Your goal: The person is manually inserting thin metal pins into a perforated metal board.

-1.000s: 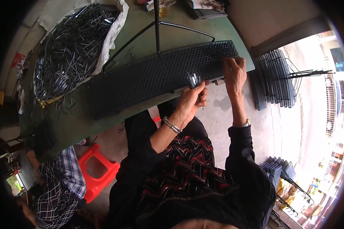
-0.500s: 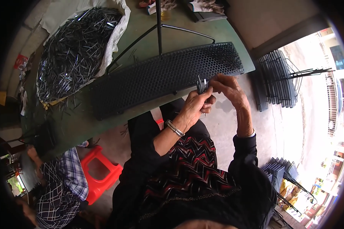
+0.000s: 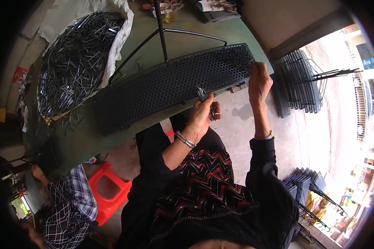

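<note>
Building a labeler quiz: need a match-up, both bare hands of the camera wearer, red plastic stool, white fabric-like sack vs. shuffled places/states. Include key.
Things
1. Bare left hand
2. Bare right hand
3. Red plastic stool
4. White fabric-like sack

Places/states
A. On the floor, left of the wearer's legs
B. At the right end of the black honeycomb-hole panel
C. Open on the green table, full of thin dark strips
D. Gripping a bundle of thin strips

Pairs: 1-D, 2-B, 3-A, 4-C

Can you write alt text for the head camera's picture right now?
A person's left hand grips a bundle of thin strips near a dark honeycomb panel on a green table, while the right hand is at the panel's right end. A white sack heaped with dark pieces lies at left.
</note>
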A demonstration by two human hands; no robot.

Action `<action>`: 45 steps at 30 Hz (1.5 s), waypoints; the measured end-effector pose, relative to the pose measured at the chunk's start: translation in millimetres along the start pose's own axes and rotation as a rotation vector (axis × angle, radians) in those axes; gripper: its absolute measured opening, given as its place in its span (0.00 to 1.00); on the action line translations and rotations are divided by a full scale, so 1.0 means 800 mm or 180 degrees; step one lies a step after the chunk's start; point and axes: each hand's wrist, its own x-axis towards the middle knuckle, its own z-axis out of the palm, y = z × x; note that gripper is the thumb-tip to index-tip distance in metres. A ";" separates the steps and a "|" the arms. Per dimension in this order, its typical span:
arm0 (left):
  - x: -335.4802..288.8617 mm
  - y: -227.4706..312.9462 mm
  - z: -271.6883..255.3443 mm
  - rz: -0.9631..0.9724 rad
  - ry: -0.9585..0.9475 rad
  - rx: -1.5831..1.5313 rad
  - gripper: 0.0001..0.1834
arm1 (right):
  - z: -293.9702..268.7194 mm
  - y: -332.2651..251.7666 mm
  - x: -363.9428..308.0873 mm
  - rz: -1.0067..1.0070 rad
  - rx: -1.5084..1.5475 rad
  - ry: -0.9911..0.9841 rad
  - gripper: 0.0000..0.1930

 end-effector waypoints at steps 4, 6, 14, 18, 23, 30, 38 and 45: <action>-0.002 -0.002 0.003 0.0330 0.0261 -0.0346 0.13 | 0.007 0.005 0.001 -0.0136 -0.0232 0.0006 0.07; -0.003 -0.003 0.001 0.0364 0.0347 -0.0431 0.12 | 0.006 -0.001 0.002 0.0015 -0.0092 -0.0100 0.07; -0.013 0.005 0.008 0.0330 -0.0152 -0.0260 0.14 | 0.004 0.009 0.003 -0.0101 0.0012 -0.0119 0.07; -0.018 0.005 0.007 0.0335 -0.0183 -0.0195 0.14 | 0.007 0.005 0.000 -0.0319 -0.0243 -0.0058 0.06; -0.021 0.000 0.007 0.0295 -0.0176 -0.0258 0.13 | 0.006 0.005 0.003 -0.0211 -0.0142 -0.0176 0.06; -0.023 0.000 0.007 0.0301 -0.0275 -0.0303 0.13 | 0.008 0.008 0.011 -0.0118 0.0124 -0.0265 0.06; -0.027 0.001 0.004 0.0374 -0.0306 -0.0293 0.15 | 0.014 0.004 -0.009 -0.0661 -0.1004 -0.0232 0.08; -0.028 0.002 0.006 0.0309 -0.0265 -0.0202 0.15 | -0.025 -0.053 -0.027 0.0579 0.0773 -0.2530 0.12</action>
